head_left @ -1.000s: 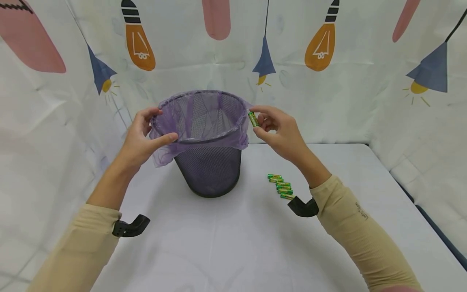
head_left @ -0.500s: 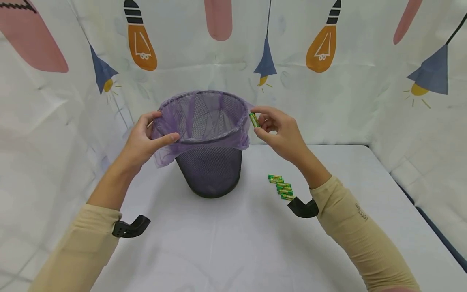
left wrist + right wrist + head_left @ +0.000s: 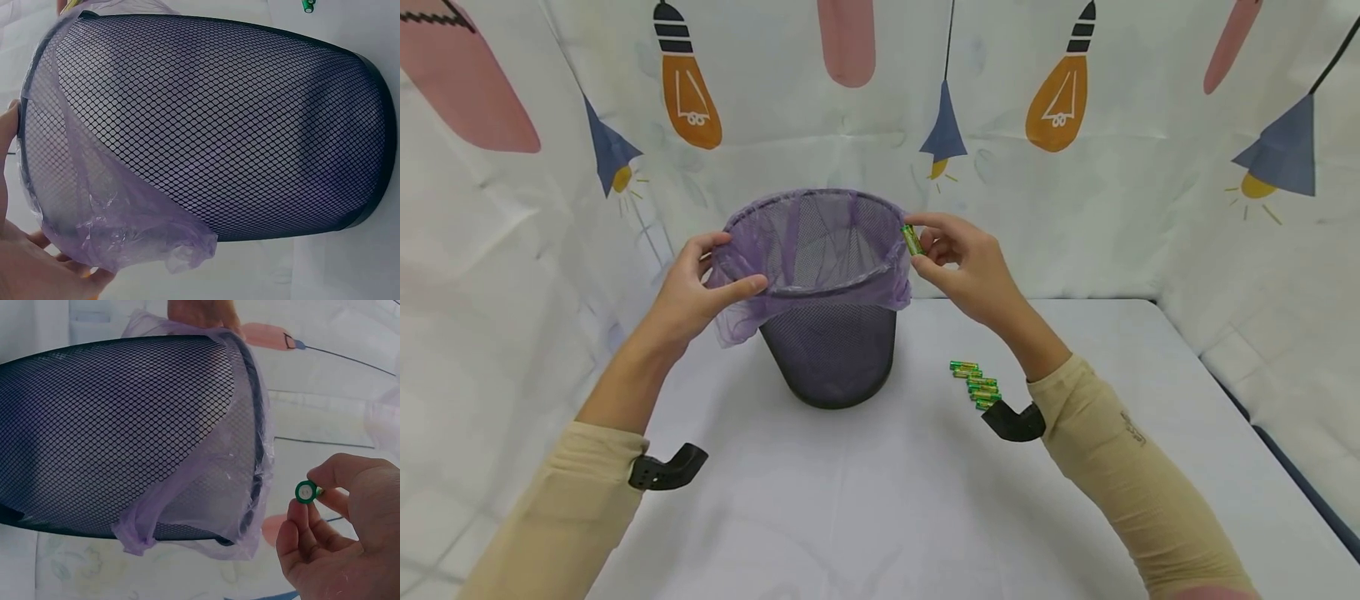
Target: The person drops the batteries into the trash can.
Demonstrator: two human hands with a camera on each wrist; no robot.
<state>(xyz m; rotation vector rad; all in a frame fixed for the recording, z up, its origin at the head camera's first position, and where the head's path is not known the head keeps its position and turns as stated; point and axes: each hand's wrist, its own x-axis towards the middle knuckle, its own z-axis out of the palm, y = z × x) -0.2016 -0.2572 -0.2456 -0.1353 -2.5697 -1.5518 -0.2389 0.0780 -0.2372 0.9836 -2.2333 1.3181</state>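
Note:
A black mesh wastebasket point(image 3: 831, 354), lined with a thin purple bin bag point(image 3: 880, 292) folded over its rim, is upright on the table. My left hand point(image 3: 688, 283) grips its left rim through the bag, thumb at the front. In the left wrist view the thumb lies along the rim and the fingers are partly behind the bag. My right hand point(image 3: 962, 258) pinches a green battery point(image 3: 913, 240) between thumb and fingers beside the right rim. The right wrist view shows the battery point(image 3: 305, 492) end-on, apart from the basket.
Several more green batteries point(image 3: 976, 383) lie in a staggered row on the white table point(image 3: 850, 508), right of the basket and partly behind the right wrist's black camera mount point(image 3: 1015, 422). A printed white curtain point(image 3: 865, 158) closes the back and sides.
My right hand has moved slightly left with the battery, closer to the basket's rim. The left hand keeps its grip, and the basket stays in place.

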